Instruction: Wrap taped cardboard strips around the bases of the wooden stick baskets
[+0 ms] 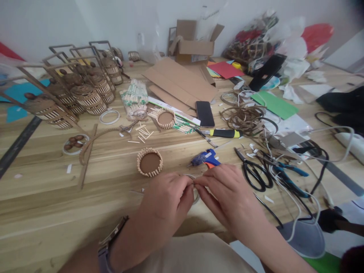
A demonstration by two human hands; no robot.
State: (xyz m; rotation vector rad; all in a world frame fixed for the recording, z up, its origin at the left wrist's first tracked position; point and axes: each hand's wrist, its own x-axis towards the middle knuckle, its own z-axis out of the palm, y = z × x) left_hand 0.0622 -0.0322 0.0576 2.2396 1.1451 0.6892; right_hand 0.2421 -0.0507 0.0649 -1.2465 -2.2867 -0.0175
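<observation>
My left hand (pixel 168 197) and my right hand (pixel 227 194) meet above the front of the wooden table, fingertips pinched together. Between them is something small and brownish, mostly covered by the fingers. A pale ring (pixel 196 197) shows partly beneath the fingertips. Beyond my left hand stands a round brown base edged with upright short sticks (pixel 150 163). A blue glue gun (pixel 204 157) with an orange trigger lies just past my right hand. Black-handled scissors (pixel 254 172) rest to its right.
Several lantern-like stick pieces with handles (pixel 89 96) crowd the back left. A second stick-edged base (pixel 166 118), a phone (pixel 204 113), a yellow-black cutter (pixel 224 133) and coiled brown strips (pixel 241 117) lie further back. Pliers (pixel 290 182) and white cables are at right.
</observation>
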